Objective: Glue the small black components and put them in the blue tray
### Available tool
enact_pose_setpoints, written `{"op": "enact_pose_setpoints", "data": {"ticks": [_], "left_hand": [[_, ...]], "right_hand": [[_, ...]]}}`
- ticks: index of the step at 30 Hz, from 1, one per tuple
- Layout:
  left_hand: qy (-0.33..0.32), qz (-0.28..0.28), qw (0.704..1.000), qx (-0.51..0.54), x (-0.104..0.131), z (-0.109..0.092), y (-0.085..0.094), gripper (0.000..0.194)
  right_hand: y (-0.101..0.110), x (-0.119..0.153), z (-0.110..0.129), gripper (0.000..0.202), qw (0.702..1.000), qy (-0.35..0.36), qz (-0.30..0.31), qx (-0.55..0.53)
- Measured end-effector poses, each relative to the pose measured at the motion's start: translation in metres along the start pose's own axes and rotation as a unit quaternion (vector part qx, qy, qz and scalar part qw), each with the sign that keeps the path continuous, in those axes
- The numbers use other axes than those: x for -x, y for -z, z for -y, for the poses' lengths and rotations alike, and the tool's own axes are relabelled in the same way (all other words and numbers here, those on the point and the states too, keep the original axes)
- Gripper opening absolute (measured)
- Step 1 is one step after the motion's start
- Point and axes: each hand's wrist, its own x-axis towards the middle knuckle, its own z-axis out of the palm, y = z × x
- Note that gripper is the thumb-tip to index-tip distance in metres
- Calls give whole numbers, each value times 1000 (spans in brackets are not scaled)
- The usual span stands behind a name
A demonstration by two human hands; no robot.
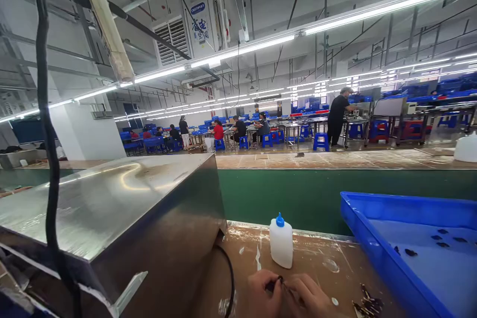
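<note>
Low in the head view, my left hand (264,294) has its fingers closed around a small dark piece (271,285). My right hand (307,297) is right beside it, its fingertips pinched close to the same piece; what they hold is too small to make out. Just behind both hands a white squeeze bottle (281,242) with a blue cap stands upright on the brown worktop (246,258). A small pile of dark, shiny pieces (368,302) lies to the right of my right hand.
A blue tray (398,268) with several dark pieces is at the right. A large metal box (156,213) fills the left, with a black cable (230,278) beside it. A green belt (279,196) runs behind the worktop. People sit and stand farther back.
</note>
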Motion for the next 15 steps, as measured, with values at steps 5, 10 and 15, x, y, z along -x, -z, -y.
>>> {"op": "enact_pose_setpoints", "data": {"ticks": [5, 10, 15], "left_hand": [[25, 7, 1000, 4, 4, -11, 9, 18], [18, 30, 997, 65, 7, -24, 14, 22], [13, 38, 997, 64, 4, -21, 13, 20]], "right_hand": [[7, -2, 2, 25, 999, 13, 40, -6], [16, -4, 10, 22, 997, -50, 62, -22], [16, -6, 13, 17, 997, -60, 44, -34]]}}
